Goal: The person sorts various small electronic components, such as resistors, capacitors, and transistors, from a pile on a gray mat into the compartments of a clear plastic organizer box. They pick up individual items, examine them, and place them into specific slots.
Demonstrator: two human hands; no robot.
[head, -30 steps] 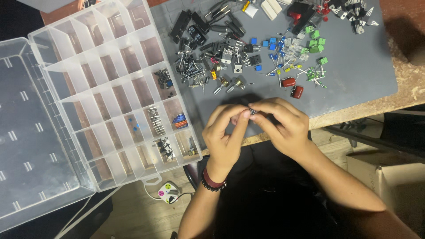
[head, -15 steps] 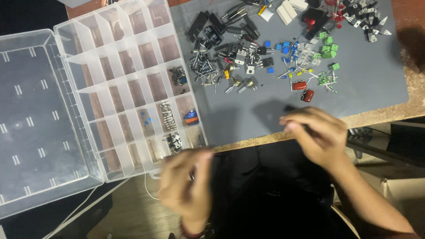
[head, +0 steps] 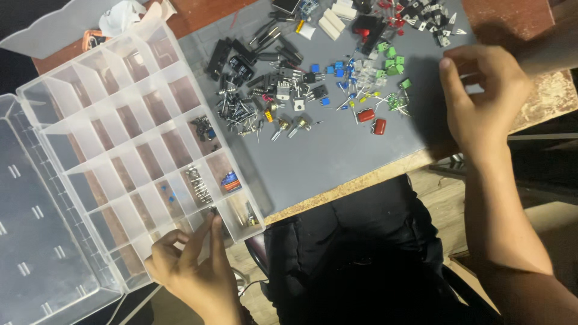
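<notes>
My hands have parted: left hand (head: 191,271) pinches a small part (head: 211,210) at the organiser box (head: 114,114); right hand (head: 481,102), fingers loosely curled, hovers over the grey mat (head: 337,150).

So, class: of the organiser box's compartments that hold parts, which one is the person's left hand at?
The compartment on the box's near edge, where the left hand has its fingertips. The compartments with blue pieces, metal cylinders and the blue-orange part lie farther off.

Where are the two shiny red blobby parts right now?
In the head view, the two glossy red capacitors lie side by side on the grey mat, just below the green terminal blocks, left of the right hand.
</notes>
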